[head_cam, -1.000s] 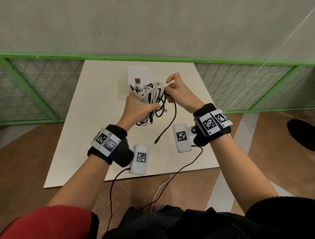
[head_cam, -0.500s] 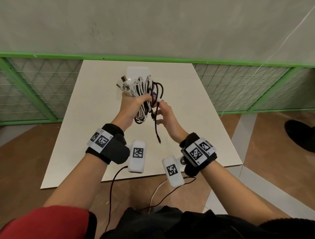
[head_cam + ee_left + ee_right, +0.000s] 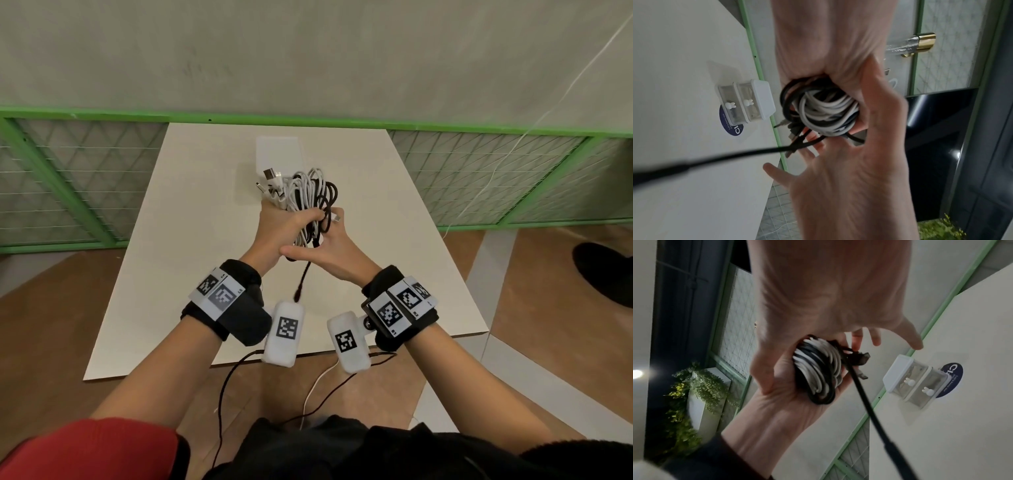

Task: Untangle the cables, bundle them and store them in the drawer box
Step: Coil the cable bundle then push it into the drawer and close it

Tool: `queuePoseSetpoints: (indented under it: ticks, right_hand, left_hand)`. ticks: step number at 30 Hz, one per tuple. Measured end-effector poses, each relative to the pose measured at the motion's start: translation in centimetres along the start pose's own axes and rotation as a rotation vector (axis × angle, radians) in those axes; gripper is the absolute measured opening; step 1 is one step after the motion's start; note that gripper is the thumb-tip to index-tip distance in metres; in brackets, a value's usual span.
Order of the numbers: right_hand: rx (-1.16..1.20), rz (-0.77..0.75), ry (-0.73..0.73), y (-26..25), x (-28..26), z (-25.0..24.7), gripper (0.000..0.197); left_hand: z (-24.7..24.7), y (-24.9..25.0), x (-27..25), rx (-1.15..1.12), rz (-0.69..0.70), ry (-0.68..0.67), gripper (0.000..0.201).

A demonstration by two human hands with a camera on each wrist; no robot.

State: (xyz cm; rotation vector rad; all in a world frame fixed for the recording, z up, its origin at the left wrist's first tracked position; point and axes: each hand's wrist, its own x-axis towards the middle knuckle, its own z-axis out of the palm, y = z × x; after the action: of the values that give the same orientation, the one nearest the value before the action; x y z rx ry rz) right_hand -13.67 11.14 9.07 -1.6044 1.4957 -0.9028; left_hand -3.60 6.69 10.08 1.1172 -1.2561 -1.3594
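Note:
A coiled bundle of white and black cables (image 3: 308, 192) is held up over the white table (image 3: 191, 281), and my left hand (image 3: 291, 222) grips it round the middle. Several plugs stick out at its upper left. My right hand (image 3: 329, 246) lies just beneath and behind the bundle, its fingers spread and fairly straight against the coil (image 3: 826, 113). One loose black cable end (image 3: 301, 284) hangs down between my wrists. The small white drawer box (image 3: 277, 154) stands at the table's far middle, with two clear drawers (image 3: 920, 386) that look closed.
A green-framed mesh fence (image 3: 85, 178) runs behind the table below a grey wall. Brown floor lies on both sides, with a dark shoe (image 3: 603, 270) at the right. Thin wires from the wrist cameras trail off the table's near edge (image 3: 308, 356).
My right hand has come down from the bundle's right side to sit under it beside my left hand. The black cable's hanging tail now drops between my wrists.

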Motion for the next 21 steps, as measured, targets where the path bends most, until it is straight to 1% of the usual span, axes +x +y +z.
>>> queuePoseSetpoints:
  ticks: [1, 2, 3, 6, 7, 8, 11, 12, 13, 16, 18, 19, 21]
  right_hand:
    - [-0.007, -0.008, -0.011, 0.0, 0.0, -0.1, 0.051]
    - [-0.014, -0.011, -0.022, 0.1, 0.0, -0.2, 0.054]
    - [-0.025, -0.001, -0.03, 0.2, 0.2, -0.3, 0.06]
    - [-0.073, 0.057, -0.056, 0.9, 1.1, -0.1, 0.094]
    - [-0.083, 0.04, -0.066, 0.9, 1.2, 0.1, 0.103]
    - [-0.081, 0.011, -0.072, 0.9, 1.4, 0.2, 0.105]
    - [-0.054, -0.048, -0.068, 0.9, 1.7, 0.2, 0.097]
    - [-0.061, -0.038, -0.081, 1.0, 1.7, 0.1, 0.096]
    - [-0.091, -0.018, -0.103, 1.3, 1.8, 0.2, 0.096]
    - [-0.199, 0.041, -0.194, 1.8, 1.6, 0.4, 0.099]
    - [-0.223, 0.091, -0.212, 1.6, 1.4, 0.5, 0.099]
    - [-0.212, 0.103, -0.202, 1.5, 1.3, 0.5, 0.098]
    - [-0.127, 0.108, -0.162, 1.3, 1.2, 0.7, 0.095]
  left_hand:
    - [0.0, 0.0, 0.0, 0.006, 0.007, -0.002, 0.02]
    - [0.0, 0.0, -0.1, 0.007, 0.016, -0.016, 0.02]
    - [-0.1, 0.0, -0.1, 0.001, 0.023, -0.036, 0.02]
    - [-0.2, 0.1, -0.4, 0.013, 0.03, -0.097, 0.023]
    - [-0.1, 0.0, -0.3, 0.018, 0.04, -0.093, 0.027]
    - [-0.1, 0.0, -0.2, 0.016, 0.051, -0.076, 0.033]
    - [0.0, -0.2, 0.4, 0.006, 0.026, -0.049, 0.062]
    - [-0.1, -0.2, 0.5, 0.02, 0.004, -0.06, 0.066]
    - [-0.1, -0.3, 0.6, 0.044, -0.015, -0.071, 0.066]
    - [-0.2, -0.4, 0.7, 0.136, -0.067, -0.073, 0.052]
    - [-0.2, -0.4, 0.8, 0.165, -0.112, -0.077, 0.042]
    - [-0.2, -0.4, 0.9, 0.172, -0.127, -0.072, 0.041]
    - [0.0, -0.4, 1.1, 0.167, -0.128, -0.054, 0.059]
